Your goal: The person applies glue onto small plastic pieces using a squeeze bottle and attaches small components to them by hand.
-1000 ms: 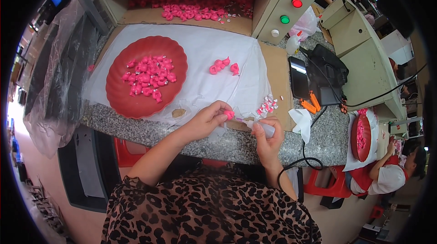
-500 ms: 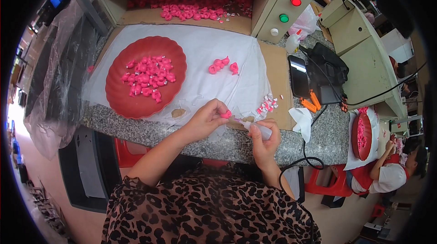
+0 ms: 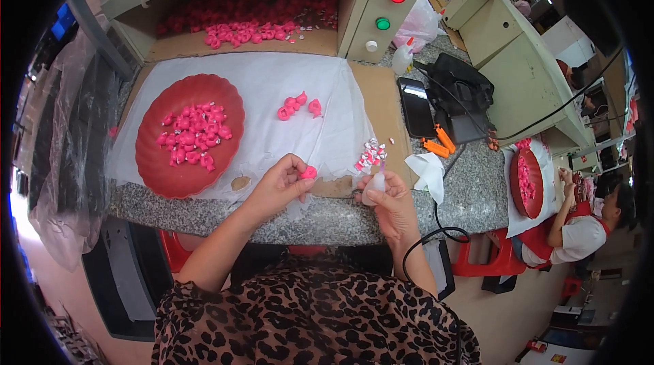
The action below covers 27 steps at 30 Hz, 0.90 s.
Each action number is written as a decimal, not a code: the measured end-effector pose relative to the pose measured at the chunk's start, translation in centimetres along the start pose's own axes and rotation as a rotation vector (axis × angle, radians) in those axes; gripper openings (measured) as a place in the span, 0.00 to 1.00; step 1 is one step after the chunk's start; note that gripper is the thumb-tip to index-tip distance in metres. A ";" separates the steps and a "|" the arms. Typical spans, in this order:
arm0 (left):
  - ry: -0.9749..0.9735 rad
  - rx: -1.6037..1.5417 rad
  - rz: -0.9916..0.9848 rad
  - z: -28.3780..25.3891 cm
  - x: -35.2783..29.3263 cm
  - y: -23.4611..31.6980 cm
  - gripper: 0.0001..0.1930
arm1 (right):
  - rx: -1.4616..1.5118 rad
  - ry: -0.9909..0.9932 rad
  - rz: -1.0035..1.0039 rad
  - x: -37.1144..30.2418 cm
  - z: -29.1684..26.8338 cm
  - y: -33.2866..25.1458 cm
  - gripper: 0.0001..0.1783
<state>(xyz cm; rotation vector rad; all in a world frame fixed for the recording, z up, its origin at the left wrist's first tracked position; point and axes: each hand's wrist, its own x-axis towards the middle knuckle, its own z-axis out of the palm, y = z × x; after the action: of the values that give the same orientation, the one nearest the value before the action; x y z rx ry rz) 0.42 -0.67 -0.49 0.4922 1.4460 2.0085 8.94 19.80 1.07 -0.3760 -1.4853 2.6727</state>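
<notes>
A small pink molded piece (image 3: 308, 172) is pinched between the thumb and fingers of my left hand (image 3: 281, 186), just above the near edge of the white sheet. My right hand (image 3: 392, 208) is wrapped round a small translucent squeeze bottle (image 3: 374, 190), its thin nozzle pointing up and away from me. Beyond that nozzle lies a heap of small pink and white bits (image 3: 371, 154). Several loose pink pieces (image 3: 293, 105) rest farther back on the sheet. To the left, a scalloped red bowl (image 3: 228, 103) holds many more pink pieces.
A cream machine housing (image 3: 361, 18) stands at the back, its opening full of pink pieces. On the right lie a phone (image 3: 415, 107), orange tools (image 3: 436, 148), a black bag (image 3: 460, 89) and crumpled white tissue (image 3: 427, 176). A black cable (image 3: 436, 212) loops near my right forearm. A co-worker (image 3: 575, 229) sits far right.
My right hand has drawn the bottle away from the pink piece and tipped its nozzle upward. My left hand keeps the piece. The whole view has shifted, with the bench lying farther left.
</notes>
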 end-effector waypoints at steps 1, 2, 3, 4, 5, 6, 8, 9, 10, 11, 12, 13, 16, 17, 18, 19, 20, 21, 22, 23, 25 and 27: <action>0.015 -0.032 -0.049 0.2 0.0 0.4 0.08 | -0.004 0.006 -0.008 0.4 -0.8 -0.7 0.14; 0.032 -0.060 -0.099 0.4 -0.1 0.6 0.08 | -0.118 0.056 -0.104 1.0 -1.8 -1.6 0.14; 0.030 -0.059 -0.097 0.5 -0.2 0.5 0.08 | -0.231 0.103 -0.198 1.7 -2.8 -2.4 0.14; 0.034 -0.083 -0.117 0.6 -0.2 0.4 0.07 | -0.232 0.103 -0.201 2.6 -4.0 -3.0 0.14; 0.041 -0.105 -0.137 0.7 -0.3 0.2 0.07 | -0.384 0.191 -0.215 3.8 -5.3 -3.6 0.12; 0.036 -0.105 -0.136 0.9 -0.3 0.1 0.07 | -0.539 0.284 -0.230 4.6 -5.8 -4.2 0.10; 0.019 -0.137 -0.151 1.2 -0.1 -0.1 0.08 | -0.838 0.334 -0.248 6.0 -5.4 -5.0 0.10; 0.016 -0.137 -0.150 1.4 -0.1 -0.2 0.08 | -1.137 0.379 -0.258 6.5 -5.2 -5.1 0.11; 0.034 -0.194 -0.139 1.7 0.0 -0.3 0.08 | -1.138 0.381 -0.260 6.8 -5.1 -4.9 0.11; 0.055 -0.251 -0.128 2.0 0.0 -0.4 0.09 | -1.254 0.429 -0.264 7.2 -5.0 -4.4 0.13; 0.055 -0.251 -0.128 2.1 0.0 -0.4 0.09 | -1.370 0.478 -0.268 7.4 -4.8 -3.9 0.15; 0.075 -0.244 -0.119 2.3 0.0 -0.5 0.10 | -1.395 0.500 -0.260 7.4 -4.4 -3.7 0.15; 0.076 -0.240 -0.113 2.6 0.2 -0.5 0.12 | -1.532 0.435 -0.274 7.9 -4.9 -3.3 0.12; 0.067 -0.240 -0.114 2.5 0.1 -0.5 0.13 | -1.531 0.432 -0.271 8.0 -5.0 -3.4 0.12; 0.070 -0.240 -0.116 2.4 0.0 -0.6 0.13 | -1.559 0.326 -0.309 8.1 -5.3 -3.6 0.11; 0.065 -0.234 -0.106 2.2 0.0 -0.6 0.13 | -1.584 0.221 -0.347 8.0 -5.6 -3.8 0.10; 0.060 -0.231 -0.094 2.2 0.0 -0.7 0.13 | -1.585 0.218 -0.346 8.1 -6.0 -4.0 0.10; 0.063 -0.233 -0.095 2.1 -0.1 -0.8 0.13 | -1.520 0.171 -0.376 8.1 -6.4 -4.1 0.11; 0.065 -0.235 -0.088 2.0 -0.1 -0.9 0.13 | -1.454 0.125 -0.406 8.1 -6.5 -4.2 0.11; 0.063 -0.238 -0.082 2.1 0.0 -1.0 0.13 | -1.457 0.126 -0.405 8.0 -6.5 -4.2 0.11; 0.056 -0.228 -0.073 2.3 0.1 -1.0 0.13 | -1.373 0.431 -0.162 7.7 -6.1 -4.3 0.14; 0.053 -0.214 -0.066 2.3 0.1 -1.0 0.12 | -1.483 0.454 -0.107 7.3 -4.4 -4.2 0.16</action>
<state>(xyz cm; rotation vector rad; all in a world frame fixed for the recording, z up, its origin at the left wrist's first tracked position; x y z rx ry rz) 2.06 1.25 -0.70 0.2978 1.2426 2.1064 2.62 26.94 1.03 -0.7826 -2.7606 0.8045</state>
